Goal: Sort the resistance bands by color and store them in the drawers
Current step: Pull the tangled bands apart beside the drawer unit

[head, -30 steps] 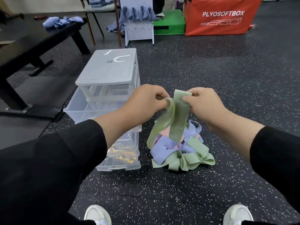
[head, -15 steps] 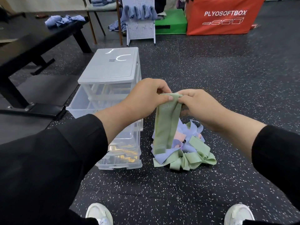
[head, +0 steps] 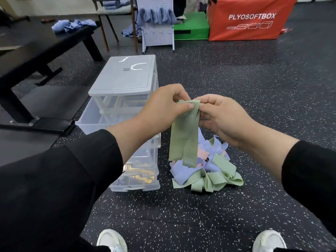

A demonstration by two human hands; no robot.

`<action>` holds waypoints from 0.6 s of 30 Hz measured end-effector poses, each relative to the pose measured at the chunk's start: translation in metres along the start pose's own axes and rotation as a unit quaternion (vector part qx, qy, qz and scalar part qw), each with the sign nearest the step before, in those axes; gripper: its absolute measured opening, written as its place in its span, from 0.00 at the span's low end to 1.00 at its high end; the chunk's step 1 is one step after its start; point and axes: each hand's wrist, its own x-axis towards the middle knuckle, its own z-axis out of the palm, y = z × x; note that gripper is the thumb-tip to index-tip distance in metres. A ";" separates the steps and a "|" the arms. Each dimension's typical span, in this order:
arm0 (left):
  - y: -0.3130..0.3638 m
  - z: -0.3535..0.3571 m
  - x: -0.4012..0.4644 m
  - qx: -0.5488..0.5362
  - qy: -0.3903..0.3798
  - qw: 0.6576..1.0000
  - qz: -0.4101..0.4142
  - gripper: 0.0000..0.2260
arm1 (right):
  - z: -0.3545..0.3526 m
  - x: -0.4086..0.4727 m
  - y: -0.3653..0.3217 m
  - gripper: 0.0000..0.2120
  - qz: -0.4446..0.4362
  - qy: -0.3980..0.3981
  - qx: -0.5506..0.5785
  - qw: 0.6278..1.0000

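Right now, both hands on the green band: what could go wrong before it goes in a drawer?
1. The green band hangs low over the pile of bands; its tail could snag and drag others.
2. Left hand and right hand only pinch the top edge; it may slip.
3. One drawer is pulled out; the colour may end up misfiled.

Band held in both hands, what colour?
Light green band; head view, the only view, shows it.

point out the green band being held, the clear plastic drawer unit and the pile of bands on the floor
green resistance band point(head: 183, 135), head view, middle of the hanging strip
clear plastic drawer unit point(head: 125, 77), head view, grey top panel
pile of bands point(head: 214, 173), head view, green loops at front
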 end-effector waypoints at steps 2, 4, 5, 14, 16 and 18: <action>0.000 0.000 -0.001 -0.031 0.006 0.999 -0.008 0.07 | -0.001 0.000 -0.001 0.07 0.000 0.004 0.021 1.000; -0.001 0.000 -0.002 -0.045 0.006 0.999 -0.008 0.07 | -0.001 -0.001 -0.002 0.08 -0.004 -0.003 0.034 0.999; -0.001 0.001 -0.002 -0.053 0.008 0.999 -0.007 0.06 | -0.001 -0.001 -0.002 0.08 -0.007 -0.009 0.039 0.999; -0.007 0.003 0.004 -0.136 0.047 0.989 -0.032 0.11 | 0.002 -0.002 -0.004 0.13 -0.029 -0.006 0.072 0.997; -0.004 0.002 0.005 -0.148 0.050 0.987 -0.029 0.07 | 0.003 -0.002 -0.004 0.12 -0.029 0.005 0.052 0.998; 0.001 0.000 0.007 -0.177 0.058 0.982 -0.020 0.05 | 0.005 -0.002 -0.003 0.10 -0.037 -0.004 -0.027 0.999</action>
